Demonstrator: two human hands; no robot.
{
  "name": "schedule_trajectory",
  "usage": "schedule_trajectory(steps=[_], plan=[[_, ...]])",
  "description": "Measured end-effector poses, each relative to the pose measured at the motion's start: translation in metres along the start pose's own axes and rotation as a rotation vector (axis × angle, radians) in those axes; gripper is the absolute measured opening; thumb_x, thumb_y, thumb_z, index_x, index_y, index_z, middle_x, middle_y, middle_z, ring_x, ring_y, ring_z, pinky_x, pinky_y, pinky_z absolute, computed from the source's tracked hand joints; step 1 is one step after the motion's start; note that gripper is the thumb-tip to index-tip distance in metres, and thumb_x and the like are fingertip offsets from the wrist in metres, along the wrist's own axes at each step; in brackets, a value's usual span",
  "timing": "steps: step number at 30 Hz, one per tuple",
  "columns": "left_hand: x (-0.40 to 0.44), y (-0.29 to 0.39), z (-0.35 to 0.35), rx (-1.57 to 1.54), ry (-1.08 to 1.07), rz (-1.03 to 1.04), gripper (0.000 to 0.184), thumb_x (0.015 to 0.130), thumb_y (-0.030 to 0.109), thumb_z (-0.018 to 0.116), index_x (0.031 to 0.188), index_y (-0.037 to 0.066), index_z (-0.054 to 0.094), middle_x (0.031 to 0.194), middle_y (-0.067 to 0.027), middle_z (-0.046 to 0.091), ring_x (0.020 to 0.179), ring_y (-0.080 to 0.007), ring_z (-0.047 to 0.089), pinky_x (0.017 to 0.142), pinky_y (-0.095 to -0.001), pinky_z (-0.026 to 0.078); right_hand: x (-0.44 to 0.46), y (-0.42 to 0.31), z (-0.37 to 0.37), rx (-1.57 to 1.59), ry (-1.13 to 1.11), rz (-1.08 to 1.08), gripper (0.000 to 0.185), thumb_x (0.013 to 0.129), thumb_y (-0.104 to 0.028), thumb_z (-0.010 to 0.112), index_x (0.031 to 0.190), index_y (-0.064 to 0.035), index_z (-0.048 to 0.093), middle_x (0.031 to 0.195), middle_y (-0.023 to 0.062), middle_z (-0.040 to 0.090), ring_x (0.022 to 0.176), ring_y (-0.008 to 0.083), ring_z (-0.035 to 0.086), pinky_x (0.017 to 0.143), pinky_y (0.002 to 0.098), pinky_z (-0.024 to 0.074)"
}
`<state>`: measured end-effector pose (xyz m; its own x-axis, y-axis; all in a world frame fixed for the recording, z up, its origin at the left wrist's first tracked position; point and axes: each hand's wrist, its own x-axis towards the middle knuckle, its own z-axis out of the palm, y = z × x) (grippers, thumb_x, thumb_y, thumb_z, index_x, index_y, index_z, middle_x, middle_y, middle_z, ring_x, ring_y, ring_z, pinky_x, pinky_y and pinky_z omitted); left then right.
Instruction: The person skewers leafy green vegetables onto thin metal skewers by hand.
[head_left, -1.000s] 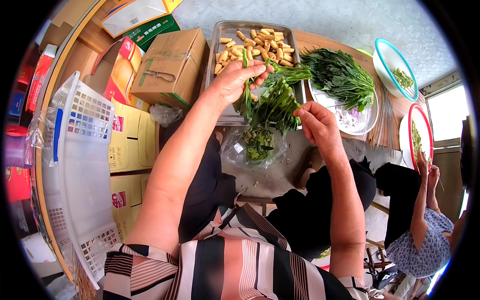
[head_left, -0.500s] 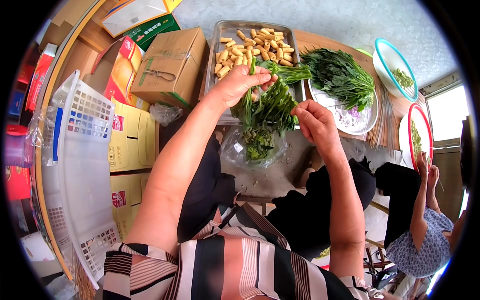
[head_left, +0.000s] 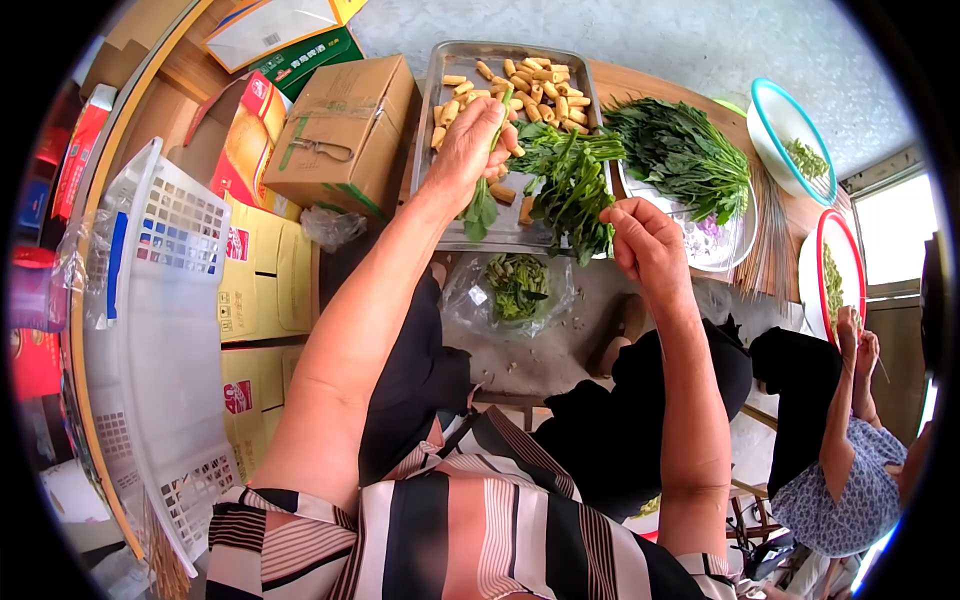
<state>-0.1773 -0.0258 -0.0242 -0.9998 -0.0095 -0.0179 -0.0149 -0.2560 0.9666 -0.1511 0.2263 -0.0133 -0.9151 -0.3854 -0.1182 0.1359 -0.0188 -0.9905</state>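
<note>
My left hand (head_left: 468,148) is closed around leafy green stalks (head_left: 481,213), over the metal tray (head_left: 431,85). A stem sticks up past its thumb, and leaves hang below the palm. My right hand (head_left: 648,243) is pinched at the right edge of a bunch of leafy greens (head_left: 572,208) lying over the tray's near right corner. Whatever is between its fingertips is too small to make out. Short tan tubular pieces (head_left: 545,88) fill the tray's far part. Beneath the tray's near edge, a clear plastic bag (head_left: 462,297) holds green scraps (head_left: 517,285).
To the right, more leafy greens (head_left: 680,150) lie on a white plate (head_left: 738,252), beside thin brown sticks (head_left: 768,225). Beyond are a blue-rimmed basin (head_left: 762,130) and a red-rimmed basin (head_left: 812,270), where another person (head_left: 845,470) works. Cardboard boxes (head_left: 340,125) and a white basket (head_left: 165,330) stand left.
My left hand has moved up and left with stalks, away from the bunch. The bunch now hangs at the tray's right corner. My right hand has shifted slightly right.
</note>
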Motion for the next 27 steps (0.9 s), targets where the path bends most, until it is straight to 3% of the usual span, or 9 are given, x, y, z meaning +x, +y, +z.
schedule_trajectory(steps=[4,8,17,27], plan=[[0.0037,-0.0053,-0.0001,-0.096,0.021,-0.03,0.024,0.096,0.027,0.052,0.103,0.005,0.058,0.075,0.0006,0.054,0.06,-0.0049,0.047,0.049,-0.0187,0.037,-0.0022,-0.002,0.005,-0.04,-0.034,-0.001,0.019,0.095,-0.018,0.052,0.091,-0.0013,0.059,0.053,-0.0054,0.041,0.044,0.0027,0.031,0.042,0.0191,0.0234],[0.0066,-0.0057,0.002,-0.164,0.003,-0.046,0.019,0.092,0.019,0.059,0.104,0.004,0.062,0.081,-0.001,0.06,0.063,-0.0074,0.053,0.052,-0.0206,0.042,-0.0032,-0.0022,0.0083,-0.062,-0.086,-0.024,0.018,0.095,-0.018,0.052,0.091,-0.0022,0.06,0.052,-0.0057,0.041,0.044,0.0022,0.031,0.042,0.0187,0.0238],[0.0048,-0.003,0.0068,-0.097,-0.017,-0.068,0.025,0.092,0.02,0.06,0.107,0.001,0.061,0.08,0.0008,0.056,0.062,-0.0072,0.047,0.052,-0.0213,0.033,-0.0023,-0.0031,0.0097,-0.053,-0.059,-0.01,0.018,0.095,-0.019,0.054,0.09,-0.0027,0.06,0.052,-0.0058,0.041,0.043,0.002,0.032,0.041,0.0188,0.0239],[0.0051,-0.0044,0.0063,-0.124,-0.031,-0.081,0.024,0.092,0.019,0.06,0.107,0.0,0.061,0.079,0.0003,0.056,0.062,-0.0083,0.048,0.054,-0.0223,0.035,-0.0031,-0.0036,0.0089,-0.055,-0.079,-0.016,0.017,0.094,-0.018,0.055,0.088,-0.0033,0.06,0.052,-0.0057,0.042,0.043,0.0025,0.033,0.04,0.0193,0.0259]])
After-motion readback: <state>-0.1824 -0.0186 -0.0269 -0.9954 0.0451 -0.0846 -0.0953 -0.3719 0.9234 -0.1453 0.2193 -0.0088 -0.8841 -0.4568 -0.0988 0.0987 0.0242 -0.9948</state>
